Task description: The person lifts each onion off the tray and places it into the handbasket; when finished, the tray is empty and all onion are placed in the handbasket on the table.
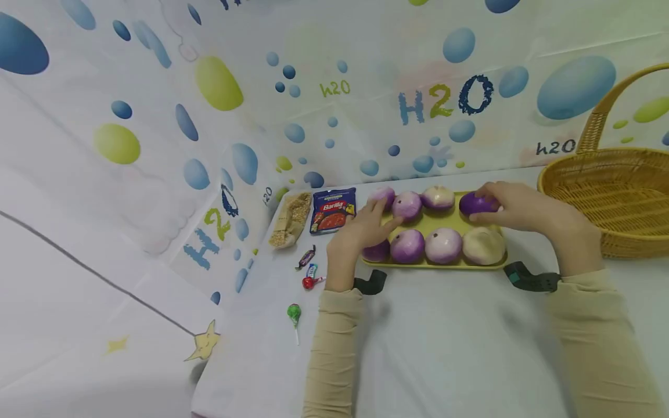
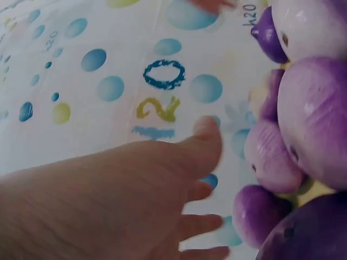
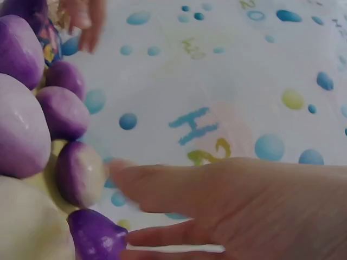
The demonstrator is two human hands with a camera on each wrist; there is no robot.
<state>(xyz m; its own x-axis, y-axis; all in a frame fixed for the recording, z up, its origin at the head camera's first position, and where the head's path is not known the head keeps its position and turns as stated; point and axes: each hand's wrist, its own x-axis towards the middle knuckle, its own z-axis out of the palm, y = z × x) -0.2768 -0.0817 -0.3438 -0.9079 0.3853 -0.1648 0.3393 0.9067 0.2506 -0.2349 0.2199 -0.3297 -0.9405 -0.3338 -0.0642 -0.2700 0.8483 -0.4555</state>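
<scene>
Purple-and-white round vegetables that look like turnips stand in two rows on a yellow tray. My left hand spreads its fingers over the tray's left end, near a back-row turnip; in the left wrist view those fingers are extended with nothing in them. At the back right corner, my right hand reaches over a dark purple turnip, its fingers fairly straight. The right wrist view shows fingertips right at this dark turnip and the thumb beside a half-white turnip.
A wicker basket stands to the right. A Barilla pouch and a clear bag of pale food lie left of the tray. Nearer are a wrapped candy, a red lollipop and a green lollipop.
</scene>
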